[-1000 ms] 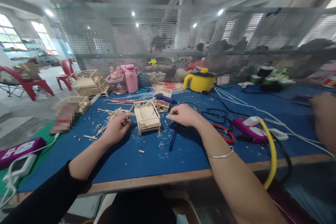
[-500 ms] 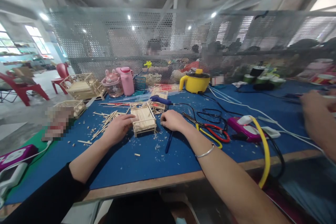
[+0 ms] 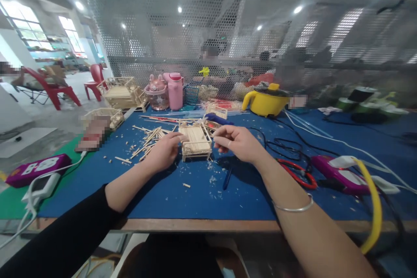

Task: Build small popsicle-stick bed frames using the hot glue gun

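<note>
A miniature bed (image 3: 196, 139) made of pale wooden sticks, with low rails, stands upright on the blue tabletop in front of me. My left hand (image 3: 164, 151) grips its left side, the fingertips over the rail and the thumb partly hidden. Just off its right side my right hand (image 3: 239, 142) hovers with half-bent, parted fingers and nothing visible in them. Below that hand lies a dark blue pen-like tool (image 3: 227, 179). Behind the bed, a blue glue gun (image 3: 217, 119) rests across another small stick piece.
Loose sticks (image 3: 150, 142) lie left of the bed. Larger stick models (image 3: 120, 94) stand at the back left. A pink flask (image 3: 175, 91) and a yellow pot (image 3: 267, 100) line the back. Red-handled pliers (image 3: 301, 178), black cables and a purple power strip (image 3: 342, 176) lie to the right.
My right hand has risen from the tabletop and moved closer to the bed's right side. My left hand stays at the bed. The view has turned rightwards-shifting everything; a neighbour's hand has left view.
</note>
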`<state>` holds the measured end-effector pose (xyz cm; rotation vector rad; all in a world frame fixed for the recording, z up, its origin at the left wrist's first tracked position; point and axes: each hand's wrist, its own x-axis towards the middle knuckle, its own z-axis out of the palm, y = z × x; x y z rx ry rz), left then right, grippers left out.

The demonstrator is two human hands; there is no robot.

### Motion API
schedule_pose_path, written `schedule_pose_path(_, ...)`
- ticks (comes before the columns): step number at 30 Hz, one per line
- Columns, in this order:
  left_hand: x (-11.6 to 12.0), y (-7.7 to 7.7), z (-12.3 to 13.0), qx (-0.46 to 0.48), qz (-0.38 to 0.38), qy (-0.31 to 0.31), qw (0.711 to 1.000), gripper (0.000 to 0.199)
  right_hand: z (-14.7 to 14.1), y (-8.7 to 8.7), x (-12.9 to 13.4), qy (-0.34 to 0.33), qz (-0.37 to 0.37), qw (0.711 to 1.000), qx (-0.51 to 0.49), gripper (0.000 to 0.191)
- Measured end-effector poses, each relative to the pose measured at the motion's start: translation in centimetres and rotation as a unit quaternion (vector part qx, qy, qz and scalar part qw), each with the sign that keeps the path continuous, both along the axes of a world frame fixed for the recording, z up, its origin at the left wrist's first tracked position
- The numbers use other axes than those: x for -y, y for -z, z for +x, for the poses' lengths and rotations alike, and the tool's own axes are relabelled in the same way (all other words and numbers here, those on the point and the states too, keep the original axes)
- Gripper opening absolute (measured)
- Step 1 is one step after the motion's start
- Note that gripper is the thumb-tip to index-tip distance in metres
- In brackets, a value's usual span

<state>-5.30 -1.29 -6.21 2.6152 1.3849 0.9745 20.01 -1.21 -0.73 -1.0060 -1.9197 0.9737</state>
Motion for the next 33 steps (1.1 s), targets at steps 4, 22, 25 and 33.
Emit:
schedule_pose_path(4,1.4,-0.5,-0.3,0.11,-0.037,-0.043,0.992,0.056,-3.3,0.8,2.1,-0.049,0.011,0.999,0.014,0.011)
schedule_pose_path(22,4.7,-1.6,1.6,0.388,-0.191,0.094,0.897,0.038,-5.5,2.9,3.4,0.039,0.321,0.935,0.144,0.011)
schedule_pose_path(25,4.5,-1.9,1.7,0.457,-0.225,0.091,0.856,0.035,-5.6,2.7,3.5,0.055,0.33,0.93,0.149,0.023)
schedule_pose_path(33,4.4,-2.0,1.8,0.475,-0.21,0.071,0.852,0.033,-6.1,2.9,4.1,0.083,0.364,0.917,0.139,0.011)
